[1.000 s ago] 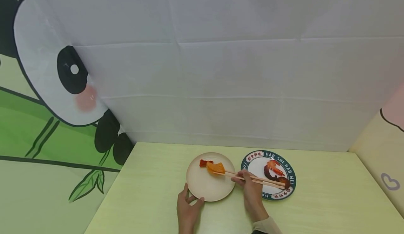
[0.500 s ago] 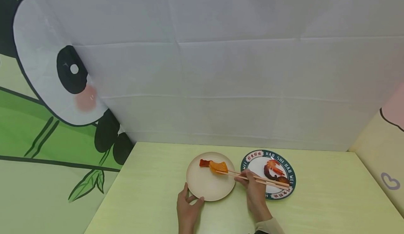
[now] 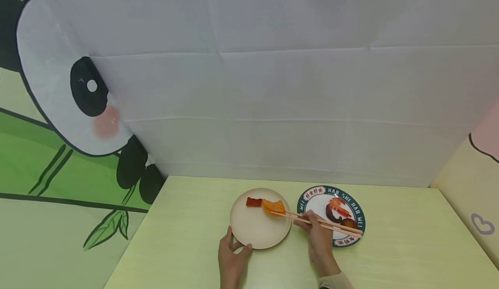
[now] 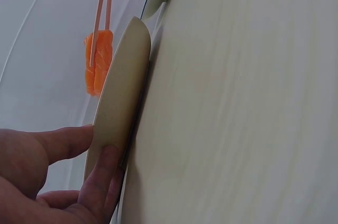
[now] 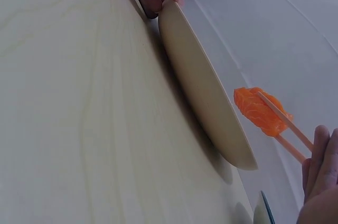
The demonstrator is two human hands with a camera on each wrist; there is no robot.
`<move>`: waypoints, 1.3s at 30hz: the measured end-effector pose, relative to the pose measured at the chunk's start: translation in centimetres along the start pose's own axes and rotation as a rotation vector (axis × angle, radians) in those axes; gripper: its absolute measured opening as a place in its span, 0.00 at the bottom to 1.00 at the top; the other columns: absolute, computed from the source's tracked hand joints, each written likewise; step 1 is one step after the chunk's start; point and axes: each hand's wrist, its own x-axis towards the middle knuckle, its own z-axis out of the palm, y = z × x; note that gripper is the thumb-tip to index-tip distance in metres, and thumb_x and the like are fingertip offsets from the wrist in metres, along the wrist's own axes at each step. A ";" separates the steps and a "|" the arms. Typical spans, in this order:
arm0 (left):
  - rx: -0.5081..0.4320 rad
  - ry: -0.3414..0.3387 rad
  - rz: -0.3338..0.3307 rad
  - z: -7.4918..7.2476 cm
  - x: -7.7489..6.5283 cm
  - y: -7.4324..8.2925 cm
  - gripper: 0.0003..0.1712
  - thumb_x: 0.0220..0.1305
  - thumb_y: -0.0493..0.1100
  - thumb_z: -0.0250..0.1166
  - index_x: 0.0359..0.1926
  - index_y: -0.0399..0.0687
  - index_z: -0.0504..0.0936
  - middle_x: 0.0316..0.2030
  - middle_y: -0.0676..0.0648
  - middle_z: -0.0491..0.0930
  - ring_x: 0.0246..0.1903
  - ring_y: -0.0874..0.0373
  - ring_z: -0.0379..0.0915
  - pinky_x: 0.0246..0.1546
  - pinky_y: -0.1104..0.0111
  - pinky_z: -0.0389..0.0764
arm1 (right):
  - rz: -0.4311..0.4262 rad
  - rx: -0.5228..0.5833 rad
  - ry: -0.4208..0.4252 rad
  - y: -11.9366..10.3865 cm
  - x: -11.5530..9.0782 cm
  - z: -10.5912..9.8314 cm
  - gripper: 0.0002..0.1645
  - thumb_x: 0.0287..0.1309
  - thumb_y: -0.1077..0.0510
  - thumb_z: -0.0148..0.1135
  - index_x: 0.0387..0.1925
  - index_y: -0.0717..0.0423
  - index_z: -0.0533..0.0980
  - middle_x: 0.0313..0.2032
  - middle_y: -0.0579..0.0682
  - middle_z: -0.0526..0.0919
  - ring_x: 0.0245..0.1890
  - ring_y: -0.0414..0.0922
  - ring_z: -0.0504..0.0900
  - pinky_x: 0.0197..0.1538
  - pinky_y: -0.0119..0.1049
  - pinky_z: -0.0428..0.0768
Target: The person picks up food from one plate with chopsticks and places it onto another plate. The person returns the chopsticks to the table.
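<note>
My left hand [image 3: 233, 256] pinches the near left rim of a round beige plate [image 3: 255, 230]. In the left wrist view, its fingers are at the plate's edge. My right hand [image 3: 320, 239] grips a pair of wooden chopsticks [image 3: 343, 228]. Between the chopstick tips is an orange piece of salmon [image 5: 259, 109] with pale streaks. Both wrist views show the salmon [image 4: 99, 61] held up above the plate's rim. Left of it on the beige plate lies a dark red strip of food [image 3: 254, 202], kind unclear.
To the right stands a white plate with a teal lettered rim [image 3: 359, 209], partly behind my right hand. It bears a shrimp [image 3: 339, 206], a dark curled piece [image 3: 332, 214] and a brown round piece [image 3: 348, 223]. A pale wall covering [image 3: 288, 120] rises behind the table [image 3: 413, 237].
My right hand has moved slightly right with the chopsticks and salmon, away from the red strip, which shows more fully. My left hand and the beige plate stay put.
</note>
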 end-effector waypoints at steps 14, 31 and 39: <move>0.009 -0.002 -0.027 0.0 0.1 -0.2 0.49 0.41 0.29 0.71 0.66 0.36 0.60 0.58 0.37 0.65 0.40 0.51 0.77 0.51 0.52 0.68 | 0.024 0.013 0.016 -0.9 -0.1 -0.8 0.16 0.66 0.58 0.51 0.38 0.70 0.77 0.36 0.63 0.80 0.29 0.50 0.84 0.44 0.43 0.78; 0.027 -0.002 -0.025 -0.1 0.1 -0.3 0.48 0.42 0.31 0.72 0.66 0.36 0.60 0.58 0.38 0.65 0.41 0.51 0.76 0.39 0.65 0.75 | 0.004 0.085 0.036 -1.8 0.2 -1.7 0.14 0.65 0.60 0.52 0.38 0.70 0.75 0.33 0.57 0.80 0.32 0.52 0.84 0.44 0.43 0.78; 0.022 -0.009 -0.009 -0.1 0.2 0.0 0.48 0.42 0.31 0.72 0.66 0.34 0.60 0.58 0.36 0.65 0.40 0.51 0.77 0.42 0.60 0.75 | 0.012 0.063 0.067 -1.8 0.8 -2.2 0.21 0.65 0.59 0.52 0.48 0.77 0.69 0.37 0.59 0.80 0.34 0.53 0.84 0.44 0.42 0.77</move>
